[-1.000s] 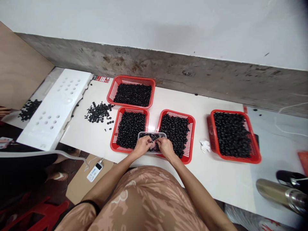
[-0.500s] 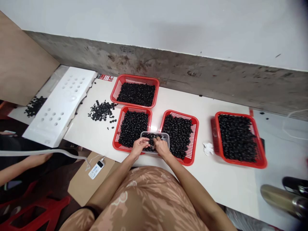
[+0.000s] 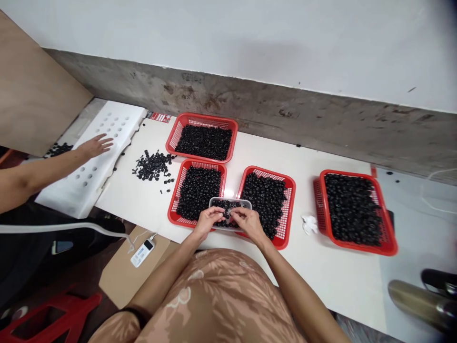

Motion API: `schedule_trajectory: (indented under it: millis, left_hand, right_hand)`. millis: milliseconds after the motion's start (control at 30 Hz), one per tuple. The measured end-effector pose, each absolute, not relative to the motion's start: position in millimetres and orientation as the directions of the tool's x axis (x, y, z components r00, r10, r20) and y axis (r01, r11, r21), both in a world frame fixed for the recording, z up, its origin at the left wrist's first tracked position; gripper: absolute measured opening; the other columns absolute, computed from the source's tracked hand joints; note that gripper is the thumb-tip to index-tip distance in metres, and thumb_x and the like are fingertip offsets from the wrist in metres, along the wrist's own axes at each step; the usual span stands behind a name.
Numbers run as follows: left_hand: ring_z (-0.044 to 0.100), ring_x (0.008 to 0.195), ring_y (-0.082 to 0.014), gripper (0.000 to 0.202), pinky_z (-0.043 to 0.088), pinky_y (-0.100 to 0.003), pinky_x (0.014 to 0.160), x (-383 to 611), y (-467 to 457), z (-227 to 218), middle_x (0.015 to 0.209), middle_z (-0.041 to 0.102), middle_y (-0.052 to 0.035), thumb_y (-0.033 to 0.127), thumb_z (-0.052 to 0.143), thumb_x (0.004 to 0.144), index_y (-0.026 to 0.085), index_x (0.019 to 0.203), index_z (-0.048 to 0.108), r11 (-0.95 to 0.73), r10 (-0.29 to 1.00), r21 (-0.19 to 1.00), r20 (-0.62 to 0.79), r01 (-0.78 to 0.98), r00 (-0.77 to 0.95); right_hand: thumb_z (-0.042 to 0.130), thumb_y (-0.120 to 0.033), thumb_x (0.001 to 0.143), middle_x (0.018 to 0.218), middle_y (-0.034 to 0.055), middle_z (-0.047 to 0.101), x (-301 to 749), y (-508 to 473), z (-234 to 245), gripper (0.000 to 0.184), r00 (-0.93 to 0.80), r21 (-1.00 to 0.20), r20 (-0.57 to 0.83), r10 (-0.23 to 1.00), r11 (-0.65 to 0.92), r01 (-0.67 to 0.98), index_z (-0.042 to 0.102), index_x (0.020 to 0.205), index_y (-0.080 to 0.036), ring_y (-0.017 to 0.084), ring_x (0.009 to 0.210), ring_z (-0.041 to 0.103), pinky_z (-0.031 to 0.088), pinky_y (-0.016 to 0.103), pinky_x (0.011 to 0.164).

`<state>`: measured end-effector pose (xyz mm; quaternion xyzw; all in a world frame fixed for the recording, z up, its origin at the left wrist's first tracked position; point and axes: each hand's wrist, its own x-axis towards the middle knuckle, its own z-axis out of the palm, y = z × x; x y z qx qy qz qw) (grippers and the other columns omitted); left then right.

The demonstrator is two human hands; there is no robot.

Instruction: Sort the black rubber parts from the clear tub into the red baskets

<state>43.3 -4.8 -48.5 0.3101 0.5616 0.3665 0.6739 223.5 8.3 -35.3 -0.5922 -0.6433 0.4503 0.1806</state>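
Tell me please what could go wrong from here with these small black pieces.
The clear plastic tray seems to sit over the rims of two red mesh baskets, so it could tip while the left hand and right hand work in it, spilling pieces. Loose black pieces lie bare on the white table and could roll off.

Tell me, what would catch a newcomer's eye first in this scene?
The four red mesh baskets stand out most, spread along the white table and heaped with small black parts. At the middle, the left hand and right hand work over a small clear plastic tub. To the far left, another person's hand rests on a white board with rows of holes.
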Motion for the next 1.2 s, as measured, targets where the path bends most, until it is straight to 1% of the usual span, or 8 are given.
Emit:
schedule_trajectory:
  millis: [133, 433, 533, 700, 800, 967, 1067, 1200]
  left_hand:
    - [0.066, 0.074, -0.0139, 0.035, 0.049, -0.026, 0.075, 47, -3, -37, 0.086, 0.069, -0.0051, 0.031, 0.071, 0.069, 0.014, 0.1, 0.067, 0.467, 0.881, 0.88, -0.454, -0.089, 0.135]
    - [0.062, 0.068, -0.0122, 0.028, 0.048, -0.023, 0.065, 53, -3, -17, 0.085, 0.063, -0.0045, 0.037, 0.058, 0.083, 0.016, 0.097, 0.069, 0.226, 0.939, 0.955, -0.266, 0.191, 0.218]
    - [0.061, 0.065, -0.0121, 0.027, 0.048, -0.022, 0.063, 54, -3, -17, 0.079, 0.064, -0.0037, 0.038, 0.058, 0.082, 0.015, 0.093, 0.068, 0.252, 0.94, 0.95, -0.285, 0.185, 0.185]
    - [0.059, 0.06, -0.0121, 0.026, 0.046, -0.022, 0.059, 58, -2, -19, 0.068, 0.064, -0.0019, 0.039, 0.059, 0.082, 0.014, 0.086, 0.067, 0.308, 0.932, 0.942, -0.327, 0.135, 0.156]
    - [0.059, 0.061, -0.0116, 0.024, 0.045, -0.022, 0.059, 58, -2, -17, 0.075, 0.065, -0.0032, 0.036, 0.059, 0.082, 0.014, 0.084, 0.069, 0.241, 0.953, 0.939, -0.277, 0.247, 0.125]
    - [0.061, 0.076, -0.0147, 0.02, 0.047, -0.024, 0.07, 53, -3, -13, 0.089, 0.066, -0.0055, 0.028, 0.06, 0.081, 0.018, 0.092, 0.073, 0.122, 0.965, 0.921, -0.197, 0.37, 0.171]
    - [0.063, 0.082, -0.0155, 0.027, 0.049, -0.025, 0.075, 53, -3, -13, 0.095, 0.066, -0.006, 0.025, 0.062, 0.079, 0.019, 0.104, 0.07, 0.201, 0.947, 0.955, -0.246, 0.219, 0.207]
    - [0.066, 0.08, -0.0158, 0.046, 0.051, -0.028, 0.077, 57, -2, -10, 0.093, 0.068, -0.0057, 0.024, 0.07, 0.071, 0.016, 0.115, 0.063, 0.384, 0.909, 0.921, -0.363, -0.07, 0.204]
  right_hand:
    - [0.056, -0.041, 0.078, 0.064, 0.0015, 0.065, 227, 3, -11, 0.03, -0.203, -0.914, -0.372, 0.906, -0.32, 0.248, 0.068, 0.085, -0.014, 0.009, 0.047, 0.048, 0.037, 0.019, 0.045]
    - [0.058, -0.042, 0.076, 0.056, -0.0037, 0.054, 224, 3, -8, 0.03, -0.266, -0.897, -0.443, 0.856, -0.421, 0.136, 0.065, 0.085, -0.014, 0.006, 0.041, 0.036, 0.031, 0.018, 0.04]
    - [0.055, -0.039, 0.079, 0.058, -0.0022, 0.057, 224, 1, -11, 0.028, -0.222, -0.922, -0.35, 0.91, -0.294, 0.252, 0.067, 0.085, -0.015, 0.007, 0.044, 0.042, 0.034, 0.019, 0.043]
    - [0.049, -0.03, 0.086, 0.074, 0.0041, 0.066, 223, -5, -6, 0.024, -0.197, -0.836, 0.016, 0.98, 0.122, 0.535, 0.069, 0.091, -0.017, 0.014, 0.063, 0.058, 0.046, 0.024, 0.062]
    - [0.046, -0.028, 0.087, 0.083, 0.0072, 0.069, 222, -7, -8, 0.025, -0.143, -0.784, 0.11, 0.984, 0.174, 0.596, 0.068, 0.094, -0.017, 0.015, 0.068, 0.062, 0.048, 0.025, 0.066]
    - [0.05, -0.033, 0.083, 0.068, 0.0024, 0.067, 225, -8, -11, 0.024, -0.102, -0.851, -0.12, 0.988, -0.05, 0.523, 0.068, 0.086, -0.017, 0.012, 0.051, 0.054, 0.043, 0.022, 0.052]
    - [0.052, -0.036, 0.081, 0.065, 0.0007, 0.065, 228, -8, -6, 0.025, -0.145, -0.884, -0.265, 0.953, -0.18, 0.432, 0.068, 0.085, -0.017, 0.011, 0.049, 0.051, 0.04, 0.02, 0.049]
    - [0.053, -0.037, 0.081, 0.064, 0.0005, 0.063, 231, -7, 5, 0.026, -0.181, -0.887, -0.292, 0.939, -0.195, 0.418, 0.068, 0.082, -0.016, 0.01, 0.05, 0.05, 0.039, 0.019, 0.05]
